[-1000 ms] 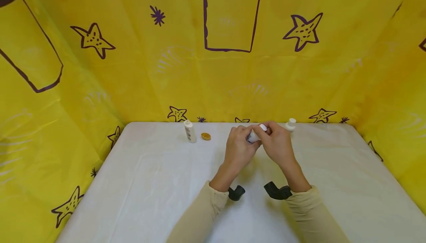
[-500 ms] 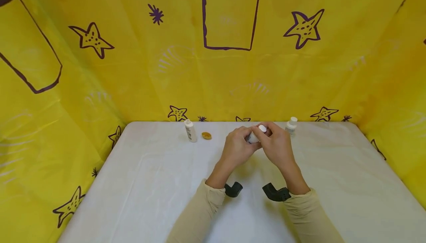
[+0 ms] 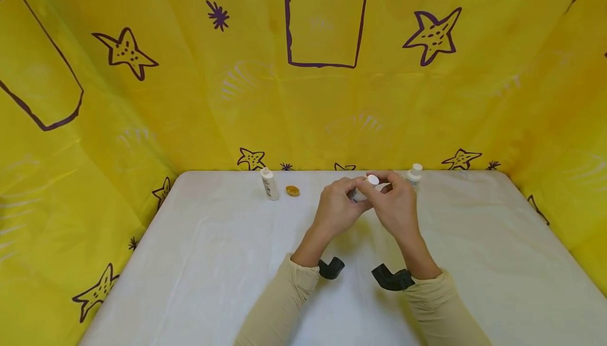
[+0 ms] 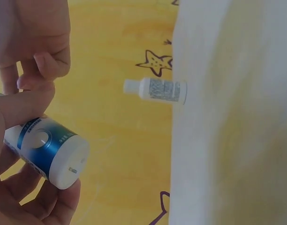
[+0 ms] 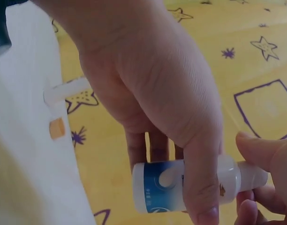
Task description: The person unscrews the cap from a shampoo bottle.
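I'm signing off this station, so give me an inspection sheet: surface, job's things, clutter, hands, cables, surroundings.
Surface: table under a white covering, lightly creased.
Job's things: blue-labelled bottle, held above the table; white cap on.
Clutter: left white bottle and right white bottle, both upright; small yellow item beside the left one.
Hands: left hand grips the bottle's body; right hand pinches its cap.
Cables: nothing seen.
Surroundings: yellow sheeting with starfish drawings.

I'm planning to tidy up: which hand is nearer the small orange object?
Left. The left hand is to the right of the orange object, not touching it; the right hand is farther right.
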The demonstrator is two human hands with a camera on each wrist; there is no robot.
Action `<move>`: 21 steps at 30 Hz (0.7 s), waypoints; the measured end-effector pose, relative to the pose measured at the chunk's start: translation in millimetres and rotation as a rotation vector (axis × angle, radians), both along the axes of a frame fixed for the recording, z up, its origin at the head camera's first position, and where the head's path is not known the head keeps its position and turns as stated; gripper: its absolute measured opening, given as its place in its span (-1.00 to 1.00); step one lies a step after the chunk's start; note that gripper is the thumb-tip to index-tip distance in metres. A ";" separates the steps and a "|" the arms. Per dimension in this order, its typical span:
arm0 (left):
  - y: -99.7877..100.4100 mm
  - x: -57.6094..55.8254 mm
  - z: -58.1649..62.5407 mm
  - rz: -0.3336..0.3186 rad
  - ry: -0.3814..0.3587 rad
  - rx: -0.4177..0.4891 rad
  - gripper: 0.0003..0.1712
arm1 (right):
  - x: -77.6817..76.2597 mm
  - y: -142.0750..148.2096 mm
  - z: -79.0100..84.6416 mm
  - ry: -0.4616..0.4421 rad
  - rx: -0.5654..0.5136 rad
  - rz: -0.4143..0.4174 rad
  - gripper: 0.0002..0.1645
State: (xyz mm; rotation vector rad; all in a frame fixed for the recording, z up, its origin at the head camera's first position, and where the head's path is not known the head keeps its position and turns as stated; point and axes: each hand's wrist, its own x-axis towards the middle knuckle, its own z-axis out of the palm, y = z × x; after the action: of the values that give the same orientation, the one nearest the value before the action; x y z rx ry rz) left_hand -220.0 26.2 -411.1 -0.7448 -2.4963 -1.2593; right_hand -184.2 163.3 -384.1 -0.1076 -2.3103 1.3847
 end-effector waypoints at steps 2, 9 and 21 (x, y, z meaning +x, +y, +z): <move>-0.5 -0.4 -0.1 -0.009 -0.011 0.025 -0.67 | 0.0 -0.9 0.2 -0.005 -0.031 0.005 -0.57; -4.1 -0.8 2.0 -0.034 -0.070 0.042 -0.59 | -0.6 -3.3 -1.3 0.047 -0.011 0.022 -0.63; -15.2 -4.4 5.3 -0.129 -0.257 0.086 -0.66 | -0.2 -4.7 -6.1 0.215 0.079 0.146 -0.73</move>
State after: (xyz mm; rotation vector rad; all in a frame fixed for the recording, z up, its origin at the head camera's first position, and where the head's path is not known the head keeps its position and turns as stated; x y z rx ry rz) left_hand -224.4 11.0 -405.8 -0.7773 -2.6059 -1.5890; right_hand -184.4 158.5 -390.2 0.2273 -2.2242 1.3013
